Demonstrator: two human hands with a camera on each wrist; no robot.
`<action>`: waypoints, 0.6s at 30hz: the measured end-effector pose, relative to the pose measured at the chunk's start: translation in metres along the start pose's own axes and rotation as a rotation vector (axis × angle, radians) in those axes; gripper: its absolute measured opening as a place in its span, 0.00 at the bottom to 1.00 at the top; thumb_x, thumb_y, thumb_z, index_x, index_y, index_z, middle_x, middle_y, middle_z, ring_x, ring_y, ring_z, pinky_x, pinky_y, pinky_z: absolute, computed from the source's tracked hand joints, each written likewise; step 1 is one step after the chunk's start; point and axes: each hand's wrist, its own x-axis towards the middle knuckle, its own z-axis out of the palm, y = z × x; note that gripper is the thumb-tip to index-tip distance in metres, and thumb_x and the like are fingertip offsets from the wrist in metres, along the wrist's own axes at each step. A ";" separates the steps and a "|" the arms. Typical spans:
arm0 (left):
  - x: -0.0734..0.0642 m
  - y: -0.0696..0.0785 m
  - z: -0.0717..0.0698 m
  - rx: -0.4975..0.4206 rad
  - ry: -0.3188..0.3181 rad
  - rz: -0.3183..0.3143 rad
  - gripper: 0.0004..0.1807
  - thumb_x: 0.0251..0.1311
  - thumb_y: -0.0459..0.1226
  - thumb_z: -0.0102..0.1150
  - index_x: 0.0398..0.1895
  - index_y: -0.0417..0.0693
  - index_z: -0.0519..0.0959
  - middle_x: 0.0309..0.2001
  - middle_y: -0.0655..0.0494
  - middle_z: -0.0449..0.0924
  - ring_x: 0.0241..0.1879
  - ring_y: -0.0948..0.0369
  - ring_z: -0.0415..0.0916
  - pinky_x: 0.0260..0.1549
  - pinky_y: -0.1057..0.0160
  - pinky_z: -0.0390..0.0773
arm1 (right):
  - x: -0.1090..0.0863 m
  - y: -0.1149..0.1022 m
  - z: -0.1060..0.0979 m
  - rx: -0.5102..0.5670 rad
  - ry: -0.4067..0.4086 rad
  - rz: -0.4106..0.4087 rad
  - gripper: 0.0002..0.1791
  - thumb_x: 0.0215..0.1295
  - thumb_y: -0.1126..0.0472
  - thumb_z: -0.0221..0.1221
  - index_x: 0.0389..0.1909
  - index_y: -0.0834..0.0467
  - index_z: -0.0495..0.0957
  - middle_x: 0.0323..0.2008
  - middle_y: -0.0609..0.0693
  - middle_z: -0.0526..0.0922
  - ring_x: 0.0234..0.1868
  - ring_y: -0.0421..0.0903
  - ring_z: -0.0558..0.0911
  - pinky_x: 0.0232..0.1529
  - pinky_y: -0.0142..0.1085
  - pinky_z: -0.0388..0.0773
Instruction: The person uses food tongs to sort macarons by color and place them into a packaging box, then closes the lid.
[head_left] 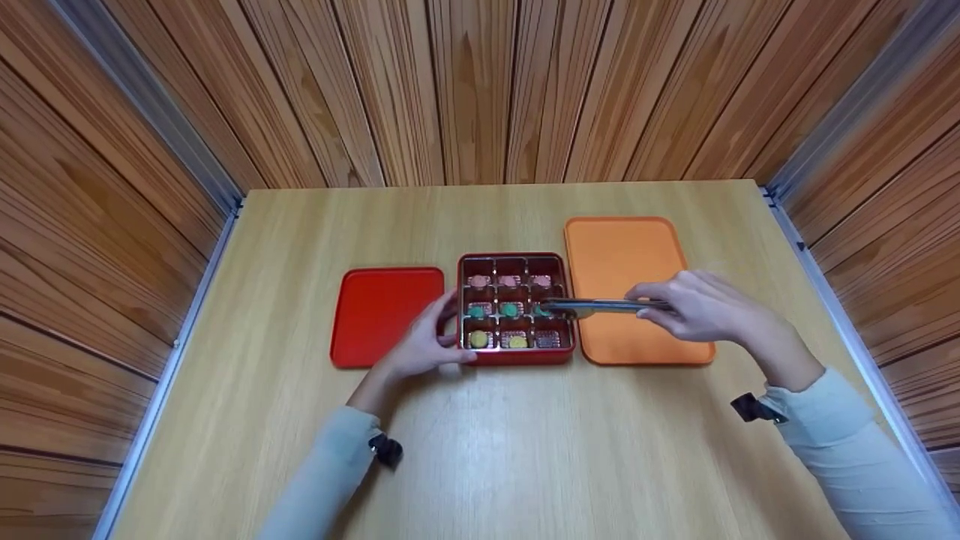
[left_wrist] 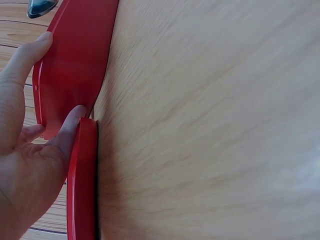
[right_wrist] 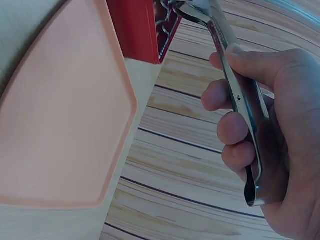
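A red box with several compartments stands mid-table. Pink pieces fill its back row, green pieces its middle row. Yellow pieces sit in the front left and front middle compartments; the front right one shows just its patterned liner. My left hand grips the box at its left side, thumb and fingers spread along the corner. Metal tongs are held in my right hand, fingers wrapped round the arms. Their tips reach into the middle row's right compartment, overlapping the green piece there.
Left of the box lies a flat red tray or lid, under my left forearm's reach. An orange tray lies close against the box's right side. Wood-panelled walls enclose the table at the back and sides.
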 end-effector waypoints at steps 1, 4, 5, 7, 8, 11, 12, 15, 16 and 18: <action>0.000 0.000 0.000 -0.002 0.000 -0.003 0.65 0.63 0.40 0.84 0.95 0.52 0.49 0.89 0.44 0.60 0.88 0.45 0.61 0.79 0.43 0.79 | 0.001 -0.001 0.001 -0.001 -0.004 -0.003 0.14 0.79 0.62 0.68 0.59 0.61 0.89 0.21 0.39 0.74 0.15 0.31 0.59 0.19 0.24 0.56; 0.000 0.001 0.001 0.007 0.006 -0.016 0.65 0.62 0.41 0.85 0.95 0.53 0.49 0.89 0.45 0.60 0.88 0.45 0.60 0.80 0.43 0.78 | 0.002 -0.002 0.006 -0.007 -0.013 -0.008 0.14 0.79 0.61 0.68 0.59 0.60 0.89 0.21 0.40 0.74 0.15 0.32 0.59 0.19 0.24 0.55; 0.000 0.000 0.000 0.009 0.009 -0.020 0.65 0.62 0.41 0.85 0.95 0.53 0.49 0.89 0.45 0.60 0.88 0.45 0.60 0.80 0.43 0.78 | 0.003 -0.002 0.007 -0.008 -0.015 -0.011 0.14 0.79 0.61 0.68 0.60 0.59 0.89 0.22 0.40 0.75 0.15 0.32 0.59 0.19 0.24 0.56; 0.000 0.000 0.001 0.016 0.015 -0.026 0.65 0.62 0.42 0.85 0.95 0.53 0.50 0.89 0.45 0.60 0.88 0.45 0.60 0.80 0.43 0.79 | 0.004 -0.003 0.009 -0.011 -0.019 -0.010 0.14 0.79 0.60 0.68 0.60 0.59 0.89 0.21 0.40 0.74 0.15 0.32 0.59 0.19 0.24 0.56; 0.000 0.000 0.001 0.020 0.015 -0.027 0.65 0.62 0.42 0.85 0.95 0.52 0.50 0.89 0.45 0.60 0.88 0.45 0.60 0.80 0.43 0.79 | 0.004 -0.004 0.010 -0.013 -0.018 -0.012 0.14 0.79 0.60 0.68 0.60 0.59 0.89 0.21 0.40 0.74 0.15 0.32 0.59 0.19 0.24 0.56; 0.001 -0.001 0.001 0.009 0.016 -0.018 0.64 0.63 0.40 0.84 0.94 0.51 0.50 0.88 0.44 0.61 0.88 0.45 0.60 0.80 0.42 0.78 | 0.005 -0.004 0.013 -0.018 -0.013 -0.018 0.13 0.79 0.61 0.68 0.59 0.59 0.89 0.21 0.40 0.74 0.15 0.32 0.59 0.19 0.25 0.56; 0.001 -0.001 0.001 0.009 0.015 -0.016 0.64 0.63 0.40 0.84 0.94 0.51 0.50 0.88 0.44 0.61 0.87 0.45 0.60 0.81 0.42 0.78 | 0.005 -0.004 0.013 -0.021 -0.012 -0.020 0.13 0.78 0.61 0.68 0.59 0.59 0.89 0.21 0.40 0.74 0.15 0.32 0.58 0.19 0.25 0.55; 0.001 -0.002 0.001 0.005 0.013 -0.011 0.63 0.63 0.40 0.83 0.94 0.51 0.50 0.88 0.45 0.62 0.87 0.45 0.60 0.81 0.42 0.77 | 0.006 -0.004 0.015 -0.027 -0.009 -0.027 0.12 0.78 0.62 0.68 0.58 0.59 0.90 0.21 0.40 0.74 0.16 0.32 0.58 0.20 0.25 0.54; 0.002 -0.002 0.001 0.008 0.012 -0.010 0.63 0.63 0.41 0.83 0.94 0.51 0.50 0.88 0.45 0.62 0.87 0.45 0.60 0.82 0.42 0.77 | 0.006 -0.004 0.015 -0.027 -0.011 -0.028 0.12 0.78 0.62 0.67 0.58 0.59 0.90 0.21 0.40 0.74 0.16 0.32 0.58 0.20 0.25 0.54; 0.002 -0.002 0.001 0.002 0.010 -0.008 0.63 0.63 0.41 0.83 0.94 0.51 0.50 0.88 0.44 0.62 0.87 0.45 0.60 0.81 0.42 0.78 | 0.006 -0.004 0.016 -0.025 -0.016 -0.027 0.12 0.79 0.62 0.67 0.57 0.59 0.89 0.21 0.40 0.72 0.16 0.32 0.58 0.20 0.25 0.54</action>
